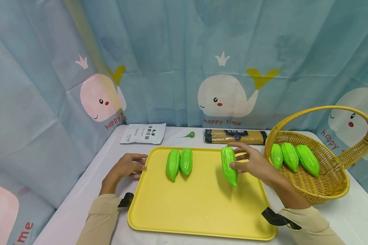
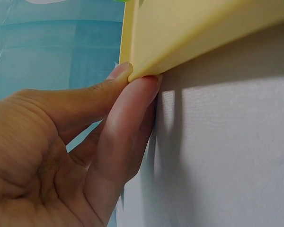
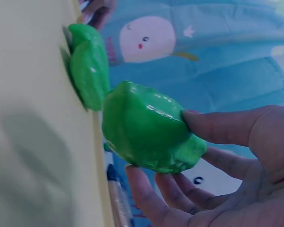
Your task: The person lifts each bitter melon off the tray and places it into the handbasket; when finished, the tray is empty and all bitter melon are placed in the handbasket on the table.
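Plainly legible in red on the blue curtain (image 1: 165, 61) beyond the yellow tray (image 1: 199, 211) are the words "happy time", printed beneath the whales. A white pouch (image 1: 144, 133), past the tray's far left corner, carries a dark logo and Chinese characters; its smaller print cannot be made out. Past the tray's far right part lies a packet (image 1: 251, 137) with a dark label, whose lettering I cannot read with certainty, and left of it a small green object (image 1: 190, 134).

The right hand (image 1: 253, 165) grasps a ridged green fruit (image 1: 229, 165) between thumb and fingertips, above the tray's right half, its shadow falling on the tray. The left hand (image 1: 127, 166) pinches the tray's left rim. Two more green fruits (image 1: 173, 165) lie side by side on the tray's far left part.

Only the head view shows the wicker basket (image 1: 308, 182) right of the tray, with three green fruits (image 1: 290, 157) inside. The left wrist view alone reveals thumb and finger meeting at the rim; the right wrist view gives the held fruit's blunt end and the gap between it and the tray.
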Action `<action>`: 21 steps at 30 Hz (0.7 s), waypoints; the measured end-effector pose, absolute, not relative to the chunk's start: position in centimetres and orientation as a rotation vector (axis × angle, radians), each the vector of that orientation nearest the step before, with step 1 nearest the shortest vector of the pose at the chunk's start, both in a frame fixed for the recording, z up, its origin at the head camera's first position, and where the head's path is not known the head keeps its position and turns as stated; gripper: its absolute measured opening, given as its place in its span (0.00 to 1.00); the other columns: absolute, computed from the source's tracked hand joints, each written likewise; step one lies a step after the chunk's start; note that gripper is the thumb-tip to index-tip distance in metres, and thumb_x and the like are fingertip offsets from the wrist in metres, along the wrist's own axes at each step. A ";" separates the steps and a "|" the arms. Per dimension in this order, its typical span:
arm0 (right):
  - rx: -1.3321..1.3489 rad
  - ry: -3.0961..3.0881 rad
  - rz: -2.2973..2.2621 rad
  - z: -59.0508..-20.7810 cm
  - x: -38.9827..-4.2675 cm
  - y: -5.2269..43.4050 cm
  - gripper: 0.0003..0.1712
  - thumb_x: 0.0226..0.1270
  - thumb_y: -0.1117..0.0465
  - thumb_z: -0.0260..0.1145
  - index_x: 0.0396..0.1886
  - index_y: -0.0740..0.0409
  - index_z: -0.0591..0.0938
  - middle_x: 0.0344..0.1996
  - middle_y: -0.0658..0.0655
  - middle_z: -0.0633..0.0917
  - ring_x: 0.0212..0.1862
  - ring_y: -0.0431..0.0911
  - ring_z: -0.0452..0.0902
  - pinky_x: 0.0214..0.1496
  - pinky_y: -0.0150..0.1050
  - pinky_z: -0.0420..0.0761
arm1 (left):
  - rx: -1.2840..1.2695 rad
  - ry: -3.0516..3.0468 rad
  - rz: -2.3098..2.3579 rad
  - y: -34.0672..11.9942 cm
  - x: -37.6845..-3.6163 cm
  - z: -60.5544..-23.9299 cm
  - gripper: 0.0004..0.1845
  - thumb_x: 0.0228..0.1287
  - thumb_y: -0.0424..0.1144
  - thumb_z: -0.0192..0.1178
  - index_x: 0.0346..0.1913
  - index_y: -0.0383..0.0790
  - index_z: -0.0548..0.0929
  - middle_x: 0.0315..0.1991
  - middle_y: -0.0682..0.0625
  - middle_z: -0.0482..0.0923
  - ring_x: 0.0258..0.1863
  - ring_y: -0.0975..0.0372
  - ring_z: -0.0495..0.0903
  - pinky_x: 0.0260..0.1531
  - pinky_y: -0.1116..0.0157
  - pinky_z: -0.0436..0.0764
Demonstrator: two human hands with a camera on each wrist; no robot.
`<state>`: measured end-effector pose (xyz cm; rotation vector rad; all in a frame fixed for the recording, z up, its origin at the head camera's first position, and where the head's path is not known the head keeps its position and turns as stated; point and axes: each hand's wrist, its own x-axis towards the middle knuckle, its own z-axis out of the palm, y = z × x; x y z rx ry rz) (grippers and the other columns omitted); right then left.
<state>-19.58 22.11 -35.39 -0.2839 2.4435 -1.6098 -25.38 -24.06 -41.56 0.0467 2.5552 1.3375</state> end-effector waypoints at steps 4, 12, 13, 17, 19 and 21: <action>-0.298 2.474 -1.594 -34.6 -18.9 23.4 0.44 0.70 0.63 0.75 0.83 0.52 0.66 0.69 0.73 0.68 0.63 0.65 0.74 0.46 0.50 0.90 | 0.058 2.574 1.322 -24.0 -25.3 -41.4 0.30 0.68 0.32 0.71 0.72 0.33 0.78 0.58 0.35 0.82 0.30 0.62 0.83 0.30 0.66 0.86; -0.341 2.552 -1.563 -33.3 -17.9 26.8 0.44 0.70 0.61 0.75 0.83 0.48 0.67 0.68 0.70 0.67 0.61 0.64 0.73 0.45 0.49 0.90 | 0.056 2.590 1.301 -24.1 -25.3 -41.2 0.30 0.68 0.33 0.71 0.72 0.33 0.78 0.58 0.36 0.82 0.29 0.62 0.82 0.29 0.66 0.86; -0.341 2.570 -1.550 -33.1 -17.8 27.3 0.44 0.71 0.61 0.75 0.83 0.48 0.66 0.68 0.70 0.67 0.60 0.63 0.73 0.44 0.48 0.90 | 0.054 2.589 1.302 -24.1 -25.3 -41.2 0.30 0.68 0.33 0.71 0.72 0.33 0.78 0.58 0.36 0.82 0.29 0.62 0.82 0.29 0.66 0.86; -0.337 2.658 -1.469 -32.3 -17.5 29.1 0.45 0.73 0.59 0.74 0.84 0.52 0.63 0.69 0.68 0.69 0.58 0.54 0.75 0.44 0.47 0.90 | 0.043 2.586 1.305 -24.0 -25.2 -41.2 0.30 0.68 0.33 0.71 0.72 0.33 0.78 0.58 0.36 0.82 0.29 0.62 0.83 0.29 0.66 0.85; -0.334 2.688 -1.444 -31.9 -17.4 30.1 0.45 0.73 0.59 0.73 0.84 0.53 0.62 0.68 0.66 0.71 0.58 0.48 0.77 0.44 0.46 0.90 | 0.033 2.582 1.312 -24.0 -25.2 -41.3 0.30 0.68 0.32 0.71 0.72 0.34 0.78 0.58 0.36 0.82 0.29 0.62 0.83 0.30 0.67 0.85; -0.335 2.730 -1.404 -31.6 -17.3 31.2 0.44 0.74 0.58 0.73 0.84 0.50 0.63 0.69 0.62 0.72 0.57 0.40 0.77 0.45 0.44 0.89 | 0.040 2.580 1.314 -24.0 -25.2 -41.2 0.30 0.68 0.32 0.71 0.72 0.34 0.78 0.58 0.36 0.82 0.29 0.62 0.83 0.30 0.67 0.85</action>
